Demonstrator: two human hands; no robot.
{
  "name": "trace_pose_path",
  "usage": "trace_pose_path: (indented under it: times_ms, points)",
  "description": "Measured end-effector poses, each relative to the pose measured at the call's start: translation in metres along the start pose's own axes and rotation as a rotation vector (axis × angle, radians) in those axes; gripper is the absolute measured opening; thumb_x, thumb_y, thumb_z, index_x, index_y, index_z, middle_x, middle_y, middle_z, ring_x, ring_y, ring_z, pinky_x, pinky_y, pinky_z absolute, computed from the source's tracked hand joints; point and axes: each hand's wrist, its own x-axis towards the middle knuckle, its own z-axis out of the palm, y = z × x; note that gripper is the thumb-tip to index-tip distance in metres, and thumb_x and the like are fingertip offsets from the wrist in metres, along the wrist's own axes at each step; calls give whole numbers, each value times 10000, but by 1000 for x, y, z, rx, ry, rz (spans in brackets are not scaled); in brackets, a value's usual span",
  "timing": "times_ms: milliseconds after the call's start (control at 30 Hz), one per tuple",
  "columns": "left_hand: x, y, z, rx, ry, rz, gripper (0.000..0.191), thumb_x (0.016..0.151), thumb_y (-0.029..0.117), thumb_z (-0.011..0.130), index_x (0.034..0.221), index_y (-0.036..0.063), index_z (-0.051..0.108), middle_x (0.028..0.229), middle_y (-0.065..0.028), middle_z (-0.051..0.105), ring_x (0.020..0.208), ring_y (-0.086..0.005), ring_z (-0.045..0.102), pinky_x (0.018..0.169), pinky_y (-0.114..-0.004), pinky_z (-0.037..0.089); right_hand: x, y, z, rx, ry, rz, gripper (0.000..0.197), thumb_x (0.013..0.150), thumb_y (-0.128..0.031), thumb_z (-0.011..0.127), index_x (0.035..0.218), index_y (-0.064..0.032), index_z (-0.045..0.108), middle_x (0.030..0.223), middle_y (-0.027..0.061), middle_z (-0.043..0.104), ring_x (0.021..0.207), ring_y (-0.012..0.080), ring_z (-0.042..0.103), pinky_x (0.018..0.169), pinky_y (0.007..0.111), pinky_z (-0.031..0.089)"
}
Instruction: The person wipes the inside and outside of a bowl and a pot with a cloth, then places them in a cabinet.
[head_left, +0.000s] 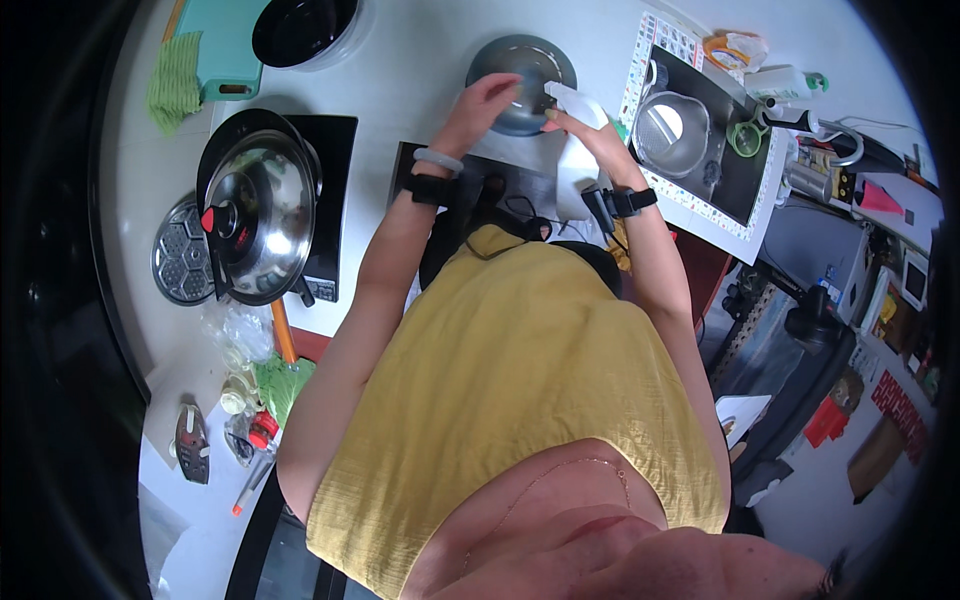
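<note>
A round grey-green bowl (541, 60) sits on the white counter. My left hand (480, 109) is over its left side, fingers bent and a little apart; nothing shows in it. My right hand (592, 142) is at the bowl's lower right, closed around the neck of a white bottle (576, 169) that looks like a spray bottle. The bottle's nozzle points left over the bowl, and its body hangs beside my right wrist. My fingers partly hide the bottle's head.
A lidded wok (262, 217) stands on a black cooktop (335, 202) at left. Behind it are a green cutting board (217, 45), a green cloth (174, 82) and a black bowl (304, 30). At right, a sink (739, 172) holds a clear basin (694, 124). Leafy greens (279, 386) lie lower left.
</note>
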Motion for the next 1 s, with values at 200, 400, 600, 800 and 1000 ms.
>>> trace_pose_path:
  times_ms: [200, 400, 600, 800, 1000]
  points:
    - [18, 15, 17, 221, -229, 276, 169, 841, 139, 477, 949, 24, 535, 823, 13, 512, 777, -72, 458, 688, -201, 369, -14, -20, -1, 131, -96, 28, 322, 747, -185, 589, 989, 17, 525, 842, 72, 618, 812, 117, 557, 753, 225, 396]
    - [13, 43, 27, -83, -405, -66, 212, 880, 206, 398, 861, 21, 498, 769, 26, 447, 739, -68, 408, 703, -202, 342, -15, -14, -2, -12, -83, -139, 234, 749, -135, 592, 933, 6, 555, 858, 60, 609, 827, 118, 551, 763, 230, 406]
    - [21, 26, 29, -198, -405, -178, 220, 873, 238, 397, 778, 65, 494, 705, 43, 393, 678, -57, 355, 655, -189, 302, -15, -5, -5, -364, 20, -366, 171, 722, -101, 588, 880, -45, 555, 757, 85, 576, 687, 174, 570, 617, 272, 439]
    - [36, 27, 27, -165, -532, -254, 250, 858, 231, 414, 718, 54, 522, 657, 30, 414, 611, -70, 354, 574, -200, 293, -17, -1, 3, -505, 123, -467, 182, 682, -89, 586, 850, -47, 527, 749, 117, 549, 680, 287, 547, 600, 325, 440]
    - [57, 21, 21, -51, -661, -339, 228, 822, 257, 467, 679, 88, 522, 629, 63, 379, 585, -38, 330, 539, -189, 268, -13, 4, 4, -731, 211, -605, 224, 672, -66, 558, 891, -54, 511, 770, 130, 543, 703, 333, 532, 605, 388, 436]
